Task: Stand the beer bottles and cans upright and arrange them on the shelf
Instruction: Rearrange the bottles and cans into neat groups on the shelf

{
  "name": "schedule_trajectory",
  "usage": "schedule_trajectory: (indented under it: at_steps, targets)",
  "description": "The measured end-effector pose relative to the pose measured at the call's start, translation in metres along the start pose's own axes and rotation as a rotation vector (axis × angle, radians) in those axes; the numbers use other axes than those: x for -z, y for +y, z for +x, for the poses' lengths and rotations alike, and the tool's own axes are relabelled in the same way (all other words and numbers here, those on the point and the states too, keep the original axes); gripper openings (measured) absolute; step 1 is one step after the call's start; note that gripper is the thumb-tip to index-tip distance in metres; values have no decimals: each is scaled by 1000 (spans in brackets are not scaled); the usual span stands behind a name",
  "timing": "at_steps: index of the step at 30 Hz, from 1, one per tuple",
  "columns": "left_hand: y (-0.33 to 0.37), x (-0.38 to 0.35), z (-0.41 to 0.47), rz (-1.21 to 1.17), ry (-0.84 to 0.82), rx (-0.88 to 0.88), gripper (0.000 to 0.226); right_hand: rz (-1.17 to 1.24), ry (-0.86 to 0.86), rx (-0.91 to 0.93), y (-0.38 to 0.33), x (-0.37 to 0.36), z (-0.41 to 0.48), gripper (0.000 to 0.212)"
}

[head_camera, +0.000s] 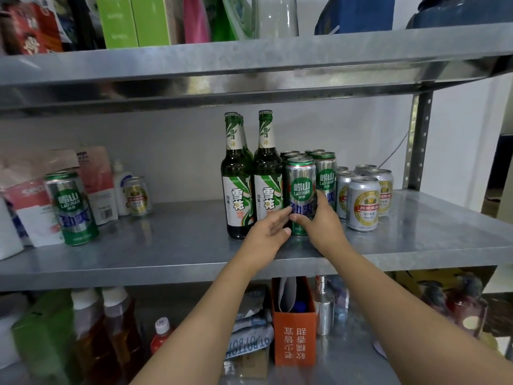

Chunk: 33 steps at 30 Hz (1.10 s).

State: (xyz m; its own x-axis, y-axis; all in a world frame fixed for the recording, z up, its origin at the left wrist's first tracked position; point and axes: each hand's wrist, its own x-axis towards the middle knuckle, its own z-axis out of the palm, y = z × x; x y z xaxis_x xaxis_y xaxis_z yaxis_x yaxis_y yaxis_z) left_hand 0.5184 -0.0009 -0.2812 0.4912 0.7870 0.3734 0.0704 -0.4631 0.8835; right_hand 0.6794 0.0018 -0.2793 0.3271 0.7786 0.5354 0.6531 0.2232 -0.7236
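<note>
On the middle metal shelf stand green beer bottles upright, with several green Laoshan cans behind and to the right. My right hand wraps the lower part of the front green can, which stands upright. My left hand touches that can's left side with its fingertips, fingers apart. Silver and gold short cans stand in a group to the right. Another green can and a small gold can stand at the left.
White and pink packets and a white pump bottle crowd the shelf's left end. A steel upright stands at the right. The top shelf holds boxes; the bottom shelf holds drink bottles and an orange box.
</note>
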Motion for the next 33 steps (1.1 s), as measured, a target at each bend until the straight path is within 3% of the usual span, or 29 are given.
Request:
schedule_trajectory:
  at_steps: [4,6,9,11,13,17,28,33]
  targets:
    - [5,0,-4,-64,45,-11,51,16,8,-26,-8,7,-9,75]
    - [12,6,-15,-108,76,-48,47,17,144,-15,-19,14,-22,76]
    - [21,26,-39,-156,196,-135,41,124,311,126,-52,16,-55,57]
    - [22,46,-55,-176,319,-155,39,296,213,174,-82,3,-75,45]
    - [20,66,-68,-159,435,-143,37,405,5,180,-109,-21,-88,36]
    - [18,110,-86,-114,600,-123,35,527,-225,198,-150,-81,-91,33]
    - [-13,252,-111,231,1066,20,43,616,-486,82,-229,-239,-67,42]
    - [-29,312,-97,474,1120,210,52,569,-525,41,-250,-297,-42,53]
